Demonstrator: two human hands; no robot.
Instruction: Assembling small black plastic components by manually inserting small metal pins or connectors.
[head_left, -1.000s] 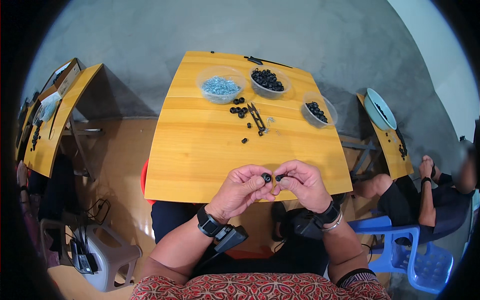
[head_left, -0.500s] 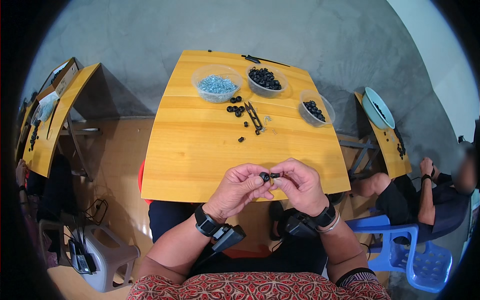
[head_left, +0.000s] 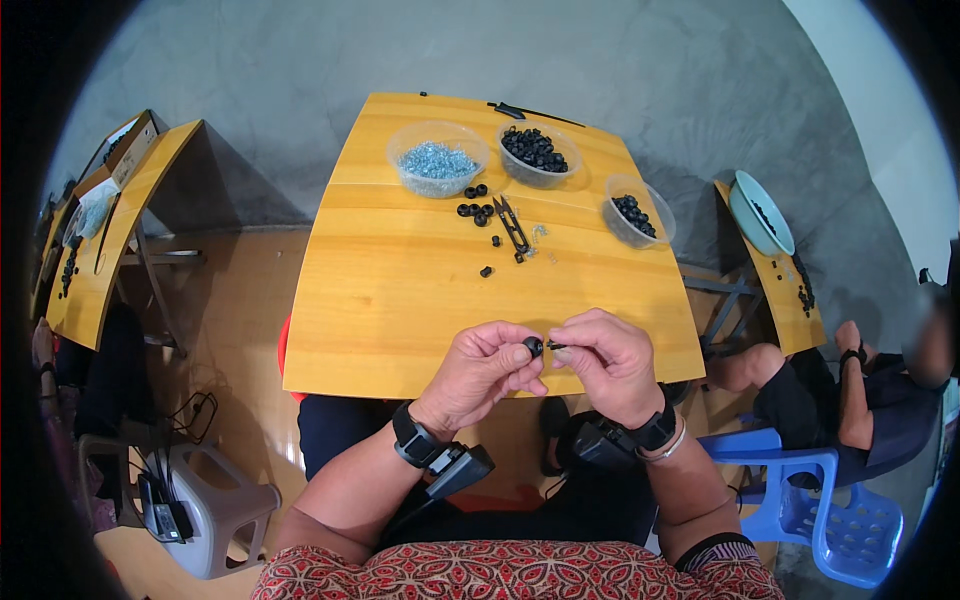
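Observation:
Over the table's near edge, my left hand point(head_left: 482, 366) pinches a round black bead-like part point(head_left: 533, 346) between thumb and fingers. Close on its right, my right hand point(head_left: 614, 368) is closed on a small, thin black piece point(head_left: 556, 346), mostly covered by the fingertips. A narrow gap seems to lie between the two pieces. Beyond my hands, a pair of black thread snips point(head_left: 511, 224) lies on the wooden table point(head_left: 400, 310). Several loose black parts point(head_left: 480, 211) lie beside the snips, with tiny clear bits point(head_left: 540, 231) to their right.
Along the far side stand a clear bowl of pale blue bits point(head_left: 436, 162), a bowl of black parts point(head_left: 533, 150) and another clear bowl point(head_left: 632, 215) with black parts. A black tool point(head_left: 512, 110) lies behind them. A person point(head_left: 880, 395) sits right, near a blue chair point(head_left: 800, 500).
My right hand has turned and drawn slightly to the right, its fingers now more over the thin piece. The round part stays in my left hand. The view has shifted slightly.

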